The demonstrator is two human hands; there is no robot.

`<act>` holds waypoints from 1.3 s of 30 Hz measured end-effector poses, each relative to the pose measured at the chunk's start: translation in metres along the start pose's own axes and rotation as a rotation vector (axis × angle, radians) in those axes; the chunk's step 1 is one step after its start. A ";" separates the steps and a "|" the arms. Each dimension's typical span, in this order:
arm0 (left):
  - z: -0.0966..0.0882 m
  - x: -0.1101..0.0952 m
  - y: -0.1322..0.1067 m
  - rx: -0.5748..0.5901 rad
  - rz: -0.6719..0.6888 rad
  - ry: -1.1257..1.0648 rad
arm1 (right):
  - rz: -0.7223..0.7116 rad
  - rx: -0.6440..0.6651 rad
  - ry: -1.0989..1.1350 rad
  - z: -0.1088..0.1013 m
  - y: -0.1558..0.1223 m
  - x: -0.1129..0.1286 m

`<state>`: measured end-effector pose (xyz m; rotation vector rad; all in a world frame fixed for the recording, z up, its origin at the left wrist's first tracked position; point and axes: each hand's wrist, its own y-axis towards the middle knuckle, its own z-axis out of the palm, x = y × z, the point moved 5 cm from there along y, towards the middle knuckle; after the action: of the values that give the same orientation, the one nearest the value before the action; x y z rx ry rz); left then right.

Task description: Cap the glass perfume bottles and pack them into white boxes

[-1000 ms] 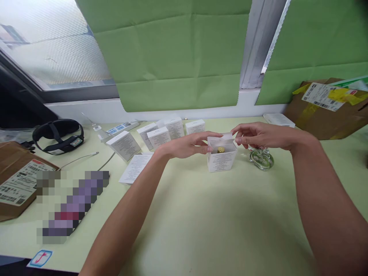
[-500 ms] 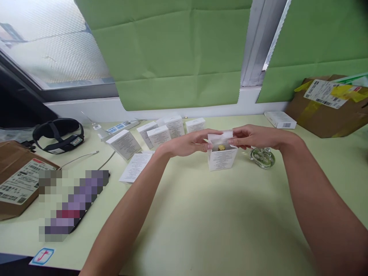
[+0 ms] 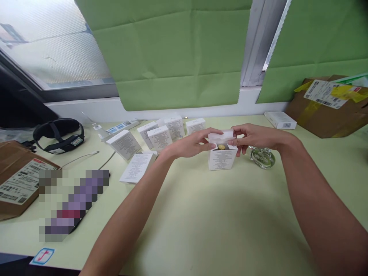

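A small white carton (image 3: 222, 160) with printed text stands upright on the table, its top flap raised at the back. Inside its opening shows a round gold cap (image 3: 221, 147); whatever is below the cap is hidden by the carton walls. My left hand (image 3: 198, 143) grips the carton's left upper edge, thumb at the front and fingers behind. On the other side my right hand (image 3: 244, 137) pinches the right upper edge near the flap, with some fingers hidden. Just right of the carton lies a clear glass object (image 3: 262, 157), its kind unclear.
Several white printed cartons (image 3: 159, 138) stand or lie left of my hands. Further left are a black headset (image 3: 59, 136), a power strip (image 3: 123, 126), a pixelated purple object (image 3: 77, 203) and a brown package (image 3: 20, 180). A cardboard box (image 3: 327, 111) and flat white box (image 3: 280, 120) sit at right.
The fingers and thumbs of both hands have shifted slightly along the carton's top edges. More of the raised flap shows between them, while the carton stays in place.
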<state>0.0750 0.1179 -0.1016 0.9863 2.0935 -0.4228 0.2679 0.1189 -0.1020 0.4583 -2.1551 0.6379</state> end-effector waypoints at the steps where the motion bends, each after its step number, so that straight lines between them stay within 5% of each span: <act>1: 0.001 0.000 0.001 -0.015 -0.005 0.035 | 0.004 0.016 0.008 0.001 -0.001 0.000; 8: -0.002 -0.007 0.003 -0.069 0.053 0.215 | 0.021 0.045 0.031 0.000 -0.006 0.000; 16: -0.004 -0.014 -0.004 0.021 0.035 0.214 | 0.049 0.059 -0.026 0.002 -0.006 0.001; 24: -0.010 -0.016 0.000 -0.184 0.058 -0.007 | 0.140 0.068 -0.091 0.003 -0.004 -0.009; 33: 0.004 -0.014 0.004 -0.061 0.045 0.004 | 0.153 0.099 -0.076 -0.003 -0.017 -0.004; 39: 0.008 -0.016 0.003 0.001 0.056 0.043 | 0.074 -0.011 -0.235 -0.011 -0.019 0.005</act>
<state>0.0877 0.1072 -0.0947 1.0601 2.0991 -0.3769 0.2814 0.1092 -0.0870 0.4683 -2.4061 0.6394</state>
